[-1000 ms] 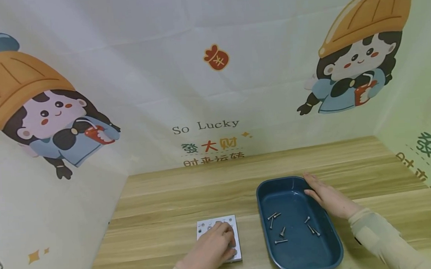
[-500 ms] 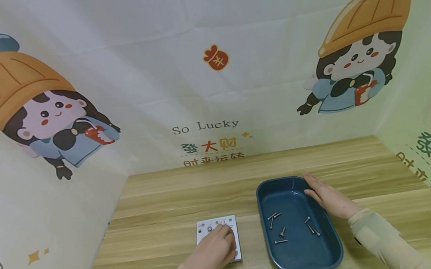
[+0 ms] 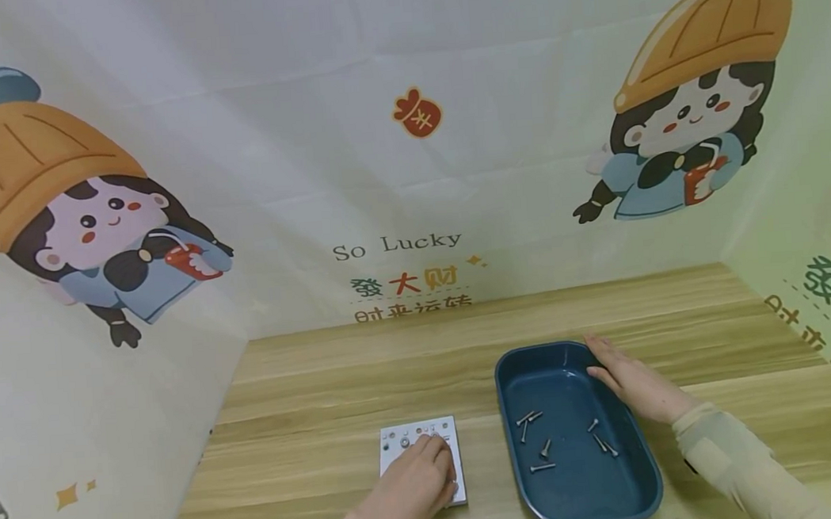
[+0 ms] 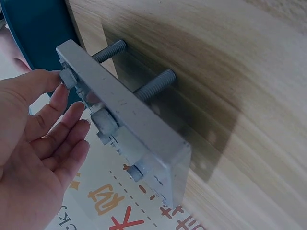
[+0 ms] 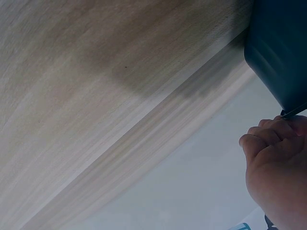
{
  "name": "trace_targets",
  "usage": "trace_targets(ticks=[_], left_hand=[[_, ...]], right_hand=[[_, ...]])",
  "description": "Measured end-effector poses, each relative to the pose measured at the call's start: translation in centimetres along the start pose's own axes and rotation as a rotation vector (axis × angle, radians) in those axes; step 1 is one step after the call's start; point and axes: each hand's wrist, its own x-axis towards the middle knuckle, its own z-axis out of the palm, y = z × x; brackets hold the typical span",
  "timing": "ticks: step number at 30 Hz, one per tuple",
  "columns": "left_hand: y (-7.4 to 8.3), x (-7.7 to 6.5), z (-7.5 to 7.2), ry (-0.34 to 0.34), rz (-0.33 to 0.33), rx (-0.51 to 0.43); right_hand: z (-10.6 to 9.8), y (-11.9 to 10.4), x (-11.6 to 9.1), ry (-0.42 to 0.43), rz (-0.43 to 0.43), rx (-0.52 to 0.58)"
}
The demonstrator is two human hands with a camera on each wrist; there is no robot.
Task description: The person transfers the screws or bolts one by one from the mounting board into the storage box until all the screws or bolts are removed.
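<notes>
A silvery metal plate (image 3: 390, 436) with bolts in it lies left of the blue tray in the head view. My left hand (image 3: 411, 482) is over its near part and pinches the head of a hex bolt (image 4: 68, 77) between thumb and forefinger; the other fingers are loosely bent. Threaded bolt shafts (image 4: 156, 85) stick out from the plate's underside in the left wrist view. My right hand (image 3: 633, 381) rests on the far right rim of the blue tray (image 3: 581, 511), fingers mostly straight in the head view. Several loose bolts (image 3: 542, 468) lie inside the tray.
A wood-grain table (image 3: 309, 393) carries the plate and tray, with a strip of table between them. Printed cloth walls (image 3: 294, 140) with cartoon figures stand at the back and both sides.
My left hand has shifted a little at the plate, its fingers now drawn closer together, uncovering more of the far row of holes. The right hand, tray and loose bolts stay put.
</notes>
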Motion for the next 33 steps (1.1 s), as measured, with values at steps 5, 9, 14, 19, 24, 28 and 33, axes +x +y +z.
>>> trace_targets(ticks=[5, 9, 14, 19, 24, 28, 33], left_hand=[[-0.1, -0.1, -0.1, 0.04, 0.032, 0.035], [-0.2, 0.1, -0.6, 0.049, 0.044, 0.043], [-0.5, 0.5, -1.7, 0.016, 0.018, 0.021], [-1.0, 1.2, -2.6, 0.009, 0.007, 0.016], [-1.7, 2.3, -3.4, 0.018, -0.003, -0.006], [-2.2, 3.3, -4.0, 0.041, 0.01, 0.005], [-2.7, 4.7, -4.8, 0.042, 0.016, 0.016]], right_hand=[[0.1, 0.0, 0.0, 0.013, -0.012, -0.007], [0.0, 0.0, 0.0, 0.007, -0.005, -0.004], [0.0, 0.0, 0.0, 0.01, -0.004, -0.01], [0.0, -0.1, 0.0, 0.009, -0.004, -0.011], [0.0, 0.0, 0.0, 0.015, -0.005, -0.01], [0.1, 0.2, 0.1, 0.017, -0.009, -0.015], [0.1, 0.1, 0.0, 0.013, -0.007, -0.01]])
